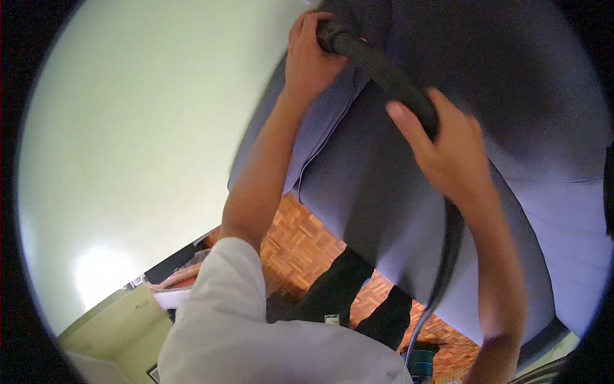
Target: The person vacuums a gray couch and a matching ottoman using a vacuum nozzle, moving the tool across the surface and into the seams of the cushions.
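Note:
A black vacuum hose [384, 72] arches over the grey sofa [345, 173] between my two hands. At the far end, my left hand [311, 56] is closed around the hose's dark end piece [328, 35], close to the sofa's armrest and back. What lies beyond that end piece is hidden. Nearer and to the right, my right hand [451, 144] wraps round the hose, its thumb along the near side. From there the hose drops past my right wrist toward a blue-green canister [422, 363] on the floor.
A pale wall [147, 128] runs along the left. Parquet floor [300, 237] shows below the sofa, around my dark-trousered legs [336, 288]. A thin dark line, cord or piping, follows the armrest edge. Bags or cloth items [182, 281] lie by the wall at lower left.

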`<state>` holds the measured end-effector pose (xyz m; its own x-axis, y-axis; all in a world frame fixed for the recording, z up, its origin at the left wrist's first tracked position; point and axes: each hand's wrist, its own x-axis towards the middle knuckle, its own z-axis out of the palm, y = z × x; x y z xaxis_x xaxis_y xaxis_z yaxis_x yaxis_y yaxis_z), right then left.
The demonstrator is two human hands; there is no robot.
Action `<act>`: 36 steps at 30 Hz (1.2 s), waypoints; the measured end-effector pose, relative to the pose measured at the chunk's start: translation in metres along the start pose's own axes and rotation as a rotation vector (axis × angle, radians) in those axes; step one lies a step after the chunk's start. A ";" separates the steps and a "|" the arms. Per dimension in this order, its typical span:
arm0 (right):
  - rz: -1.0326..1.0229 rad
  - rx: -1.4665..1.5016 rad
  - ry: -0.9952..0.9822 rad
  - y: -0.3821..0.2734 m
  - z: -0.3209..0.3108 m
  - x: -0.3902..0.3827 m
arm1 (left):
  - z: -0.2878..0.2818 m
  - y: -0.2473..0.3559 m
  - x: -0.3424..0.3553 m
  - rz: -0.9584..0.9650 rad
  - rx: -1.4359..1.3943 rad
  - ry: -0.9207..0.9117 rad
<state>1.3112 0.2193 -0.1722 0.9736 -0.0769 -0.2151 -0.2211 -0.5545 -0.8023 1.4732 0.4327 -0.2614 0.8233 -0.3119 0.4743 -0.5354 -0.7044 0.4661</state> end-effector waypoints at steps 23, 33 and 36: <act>0.051 -0.247 0.162 0.009 0.034 -0.001 | -0.021 -0.007 -0.006 -0.043 -0.153 -0.175; -0.313 -0.247 -0.653 -0.066 0.146 -0.102 | -0.180 -0.072 -0.273 -0.386 0.104 0.160; -0.469 -0.108 -0.618 -0.068 0.197 -0.123 | -0.206 -0.075 -0.346 -0.437 0.031 0.354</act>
<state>1.1955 0.4294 -0.2008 0.7483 0.6429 -0.1634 0.2430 -0.4949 -0.8343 1.1899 0.7248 -0.3065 0.8509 0.2420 0.4662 -0.1486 -0.7404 0.6556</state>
